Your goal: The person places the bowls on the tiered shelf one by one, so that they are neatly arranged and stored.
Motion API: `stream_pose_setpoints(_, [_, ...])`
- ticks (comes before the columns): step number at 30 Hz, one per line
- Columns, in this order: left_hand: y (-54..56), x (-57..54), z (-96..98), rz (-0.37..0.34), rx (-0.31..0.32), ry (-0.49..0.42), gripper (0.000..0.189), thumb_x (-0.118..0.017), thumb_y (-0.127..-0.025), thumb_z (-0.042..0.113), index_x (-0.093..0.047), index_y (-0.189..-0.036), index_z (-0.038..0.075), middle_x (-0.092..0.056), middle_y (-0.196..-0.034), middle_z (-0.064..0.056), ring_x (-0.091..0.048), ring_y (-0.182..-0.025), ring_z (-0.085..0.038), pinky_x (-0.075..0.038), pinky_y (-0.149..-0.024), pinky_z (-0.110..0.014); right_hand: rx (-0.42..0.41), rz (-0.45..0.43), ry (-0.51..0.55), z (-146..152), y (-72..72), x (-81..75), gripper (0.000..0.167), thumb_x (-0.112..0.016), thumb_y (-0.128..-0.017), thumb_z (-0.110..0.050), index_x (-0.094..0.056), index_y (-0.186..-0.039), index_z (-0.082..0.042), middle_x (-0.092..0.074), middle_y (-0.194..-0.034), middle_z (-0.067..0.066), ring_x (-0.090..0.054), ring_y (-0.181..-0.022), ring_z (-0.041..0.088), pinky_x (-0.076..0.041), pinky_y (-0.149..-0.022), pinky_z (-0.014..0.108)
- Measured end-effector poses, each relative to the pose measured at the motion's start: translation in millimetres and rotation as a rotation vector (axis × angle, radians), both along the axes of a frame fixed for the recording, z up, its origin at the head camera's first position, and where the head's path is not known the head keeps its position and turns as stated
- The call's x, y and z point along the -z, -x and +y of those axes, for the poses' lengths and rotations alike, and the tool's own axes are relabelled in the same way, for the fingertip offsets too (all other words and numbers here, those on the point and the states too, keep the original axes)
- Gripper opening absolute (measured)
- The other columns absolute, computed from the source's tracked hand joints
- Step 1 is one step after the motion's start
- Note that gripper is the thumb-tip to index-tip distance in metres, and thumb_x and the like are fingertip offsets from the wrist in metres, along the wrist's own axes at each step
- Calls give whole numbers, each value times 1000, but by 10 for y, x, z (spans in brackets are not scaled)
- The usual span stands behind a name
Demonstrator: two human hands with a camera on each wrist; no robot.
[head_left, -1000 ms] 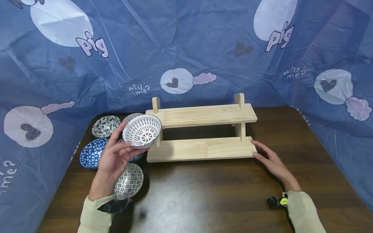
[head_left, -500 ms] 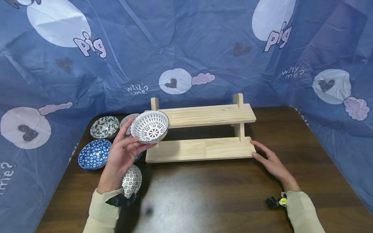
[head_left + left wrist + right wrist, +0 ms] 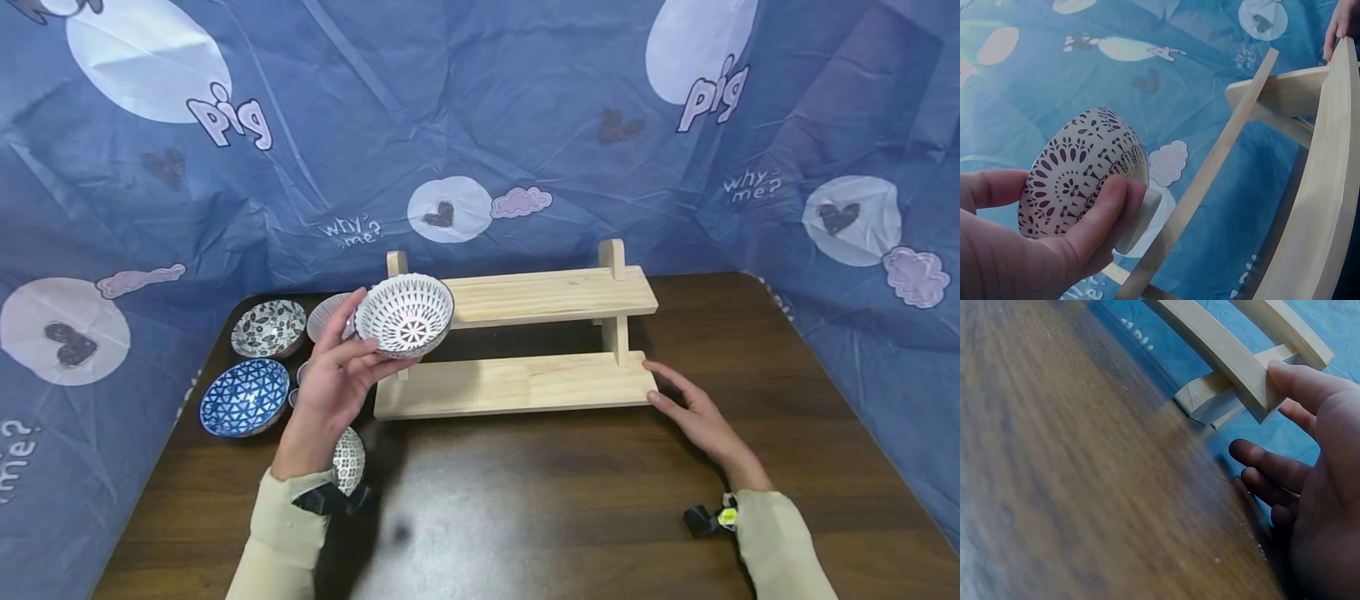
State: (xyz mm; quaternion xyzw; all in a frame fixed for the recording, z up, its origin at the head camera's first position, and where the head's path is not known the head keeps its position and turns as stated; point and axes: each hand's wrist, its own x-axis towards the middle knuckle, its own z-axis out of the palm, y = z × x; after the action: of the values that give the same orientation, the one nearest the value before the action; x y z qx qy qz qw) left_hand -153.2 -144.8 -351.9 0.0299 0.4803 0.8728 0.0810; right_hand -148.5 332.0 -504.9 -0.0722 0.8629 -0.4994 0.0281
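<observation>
Left fingers (image 3: pixel 337 323) grip bowl (image 3: pixel 408 318) at 8 o'clock; right fingers (image 3: pixel 677 377) pinch rack (image 3: pixel 517 385) at 4 o'clock end. Bowl likely light, rigid, slick, breakable: hold rim and underside.

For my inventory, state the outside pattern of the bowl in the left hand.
The bowl is pale with dark, flower-like petal shapes, clearest in the left wrist view.

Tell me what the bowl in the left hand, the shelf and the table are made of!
The white bowl looks like glazed ceramic: smooth, with a dark pattern, though plastic is possible. The shelf looks like pale, unpainted wood, because grain lines run along its boards. The table shows dark brown grain and a soft shine: maybe wood, maybe a wood-look covering.
</observation>
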Motion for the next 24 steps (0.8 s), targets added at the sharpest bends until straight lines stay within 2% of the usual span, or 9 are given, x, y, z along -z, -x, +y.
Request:
stream_pose_setpoints(3, [37, -6, 52, 1, 3, 8, 75, -27, -93, -13, -16, -160, 17, -12, -164, -19, -71, -106, -20, -62, -88, -41, 2, -5, 0, 2, -2, -8, 52, -56, -103, -27, -43, -151, -12, -42, -156, 19, -41, -127, -7, -36, -106, 18])
stream_pose_setpoints(6, [69, -1, 91, 0, 8, 14, 75, -27, -93, -13, -16, -160, 18, -12, -164, -17, -68, -110, -21, -62, -89, -42, 2, -28, 0, 2, 0, -23, 53, -55, -103, -28, -42, -152, -11, -39, -158, 20, -41, -140, 20, -35, -115, 44])
stream_pose_setpoints(8, [88, 2, 115, -3, 8, 14, 75, -27, -93, -13, -17, -160, 19, -12, -163, -17, -66, -112, -22, -62, -90, -43, 1, -40, 9, 2, 3, -30, 54, -56, -103, -27, -40, -152, -10, -37, -159, 22, -36, -143, 37, -31, -116, 60])
stream_pose_setpoints(9, [100, 3, 126, -4, 9, 10, 75, -27, -93, -13, -17, -160, 19, -12, -163, -17, -66, -113, -23, -62, -90, -43, 1, -45, 14, 2, 5, -32, 55, -56, -103, -27, -40, -152, -9, -35, -159, 23, -33, -144, 41, -28, -116, 65])
stream_pose_setpoints(11, [119, 3, 149, -5, 10, -3, 76, -27, -93, -14, -16, -160, 19, -13, -163, -18, -66, -113, -24, -62, -89, -44, 0, -50, 19, 3, 9, -34, 55, -56, -103, -27, -40, -152, -8, -34, -160, 24, -31, -145, 45, -25, -117, 68])
stream_pose_setpoints(16, [175, -1, 211, -12, 14, -39, 77, -27, -92, -15, -16, -160, 19, -14, -162, -23, -70, -105, -23, -63, -86, -45, 2, -51, 20, 2, 15, -42, 55, -56, -103, -27, -40, -152, -8, -35, -159, 23, -31, -145, 44, -25, -117, 67])
stream_pose_setpoints(24, [250, -4, 316, -14, 11, -11, 77, -30, -92, -15, -17, -160, 18, -21, -161, -26, -73, -103, -20, -61, -91, -50, 0, -55, 23, 4, 12, -36, 55, -56, -103, -27, -40, -152, -8, -33, -160, 23, -29, -146, 44, -24, -117, 68])
